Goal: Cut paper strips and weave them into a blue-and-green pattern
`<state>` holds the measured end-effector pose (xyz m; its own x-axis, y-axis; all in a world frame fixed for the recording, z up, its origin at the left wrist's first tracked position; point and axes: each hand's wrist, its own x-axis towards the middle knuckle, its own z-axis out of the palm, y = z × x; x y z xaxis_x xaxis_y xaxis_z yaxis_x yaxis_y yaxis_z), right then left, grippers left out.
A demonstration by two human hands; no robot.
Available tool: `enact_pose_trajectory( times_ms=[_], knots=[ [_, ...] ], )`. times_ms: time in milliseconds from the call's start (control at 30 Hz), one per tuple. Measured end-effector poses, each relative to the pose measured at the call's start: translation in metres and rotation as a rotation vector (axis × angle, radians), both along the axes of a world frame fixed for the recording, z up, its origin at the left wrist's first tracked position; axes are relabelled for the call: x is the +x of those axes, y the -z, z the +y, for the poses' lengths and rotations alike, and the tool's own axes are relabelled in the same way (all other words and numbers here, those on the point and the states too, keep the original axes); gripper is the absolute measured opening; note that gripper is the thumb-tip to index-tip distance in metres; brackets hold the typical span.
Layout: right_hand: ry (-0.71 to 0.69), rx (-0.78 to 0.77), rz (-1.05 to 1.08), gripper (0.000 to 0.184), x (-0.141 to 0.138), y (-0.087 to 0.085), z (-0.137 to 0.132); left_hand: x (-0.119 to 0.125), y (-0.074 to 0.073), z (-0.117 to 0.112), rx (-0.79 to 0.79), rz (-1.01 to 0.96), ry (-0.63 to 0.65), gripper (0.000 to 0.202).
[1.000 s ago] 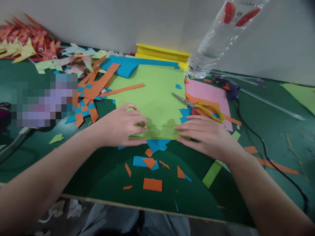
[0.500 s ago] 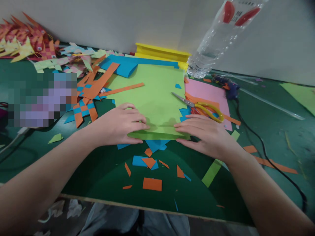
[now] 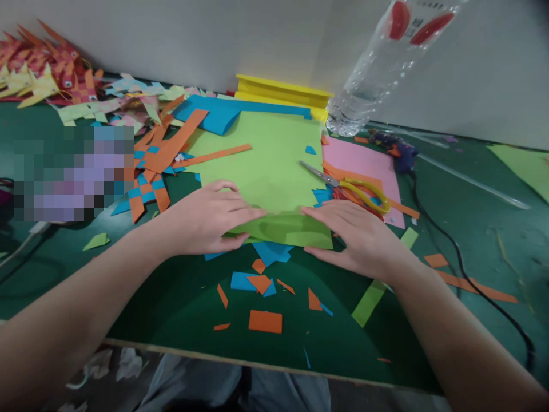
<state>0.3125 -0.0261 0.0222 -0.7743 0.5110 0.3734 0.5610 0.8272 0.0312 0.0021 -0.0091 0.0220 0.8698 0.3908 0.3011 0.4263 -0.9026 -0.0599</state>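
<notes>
A sheet of light green paper (image 3: 274, 154) lies before me, its near edge lifted into a folded strip (image 3: 291, 229). The left end of that strip is between the thumb and fingers of my left hand (image 3: 206, 220). At its right end, my right hand (image 3: 355, 237) has fingertips along the upper side of the fold and its thumb at the lower edge. Yellow-handled scissors (image 3: 364, 194) lie just beyond my right hand, blades on the sheet. An orange strip (image 3: 223, 155) rests across the sheet's left part. Blue paper scraps (image 3: 272, 252) stick out under the fold.
Woven orange and blue paper pieces (image 3: 148, 189) lie left. A clear bottle (image 3: 364, 80) stands at the back right, near a glue gun (image 3: 401, 151) with a black cable. Pink paper (image 3: 358, 151) lies right. Several orange offcuts (image 3: 266, 321) are scattered near the table's front edge.
The folded strip at the near edge has become wider and turned further up. The fingertips of both hands have moved slightly away from me along with it.
</notes>
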Motion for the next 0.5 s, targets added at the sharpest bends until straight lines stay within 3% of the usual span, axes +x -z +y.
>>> enact_pose_trajectory(
  times_ms=[167, 367, 500],
  knots=[
    [0.011, -0.007, 0.001, 0.049, -0.0006, 0.0010, 0.0002, 0.0015, 0.0001, 0.0011, 0.029, 0.006, -0.006, 0.036],
    [0.033, 0.017, 0.054, 0.015, -0.0031, 0.0013, 0.0029, 0.0036, -0.0024, -0.0004, 0.044, 0.045, -0.104, 0.040],
    [0.040, -0.007, 0.076, 0.012, -0.0045, -0.0012, 0.0043, 0.0028, -0.0027, -0.0005, 0.046, 0.045, -0.158, 0.044]
  ],
)
